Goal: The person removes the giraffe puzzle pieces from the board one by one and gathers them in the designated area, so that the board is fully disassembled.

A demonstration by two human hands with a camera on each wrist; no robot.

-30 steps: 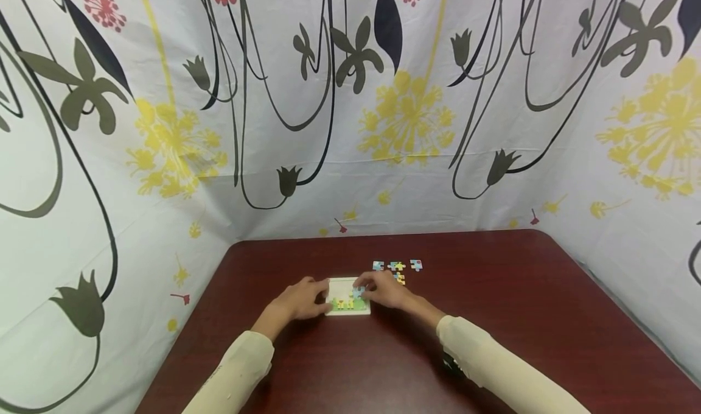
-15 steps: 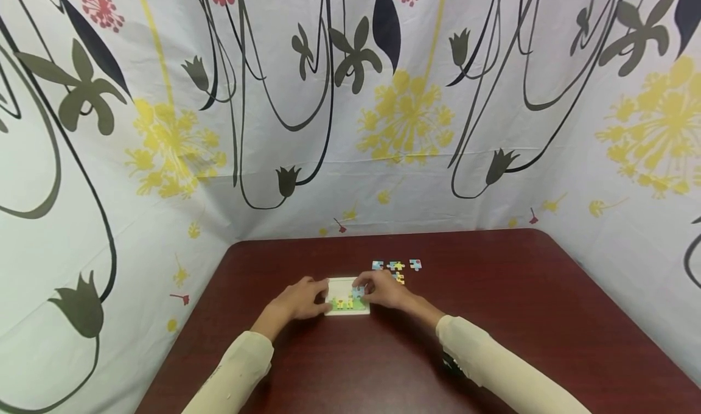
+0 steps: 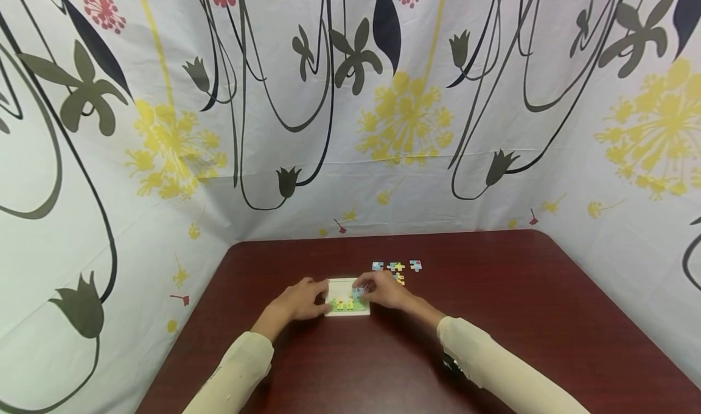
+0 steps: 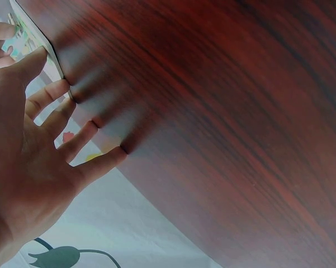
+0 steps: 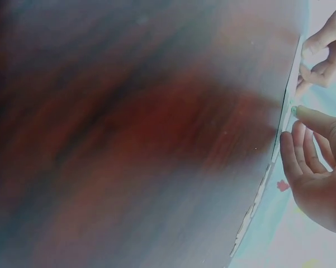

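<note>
A small white puzzle tray (image 3: 341,288) lies on the table, with green and yellow puzzle pieces (image 3: 345,305) joined along its near side. My left hand (image 3: 301,299) rests at the tray's left edge. In the left wrist view that left hand (image 4: 42,139) has its fingers spread, thumb and index at the tray's rim and the other fingertips down on the tabletop. Over the tray's right side, my right hand (image 3: 384,288) pinches a light-blue puzzle piece (image 3: 358,293) between thumb and fingers. The right wrist view sees the right hand (image 5: 318,162) edge-on, its thumb at the tray.
Several loose puzzle pieces (image 3: 397,266) lie just behind and right of the tray, some partly behind the right hand. The dark red table (image 3: 306,365) ends at a flower-printed curtain (image 3: 350,207) behind. A dark object (image 3: 451,363) shows under the right sleeve.
Both hands stay almost where they were. The right hand keeps hold of the light-blue piece at the same spot over the tray.
</note>
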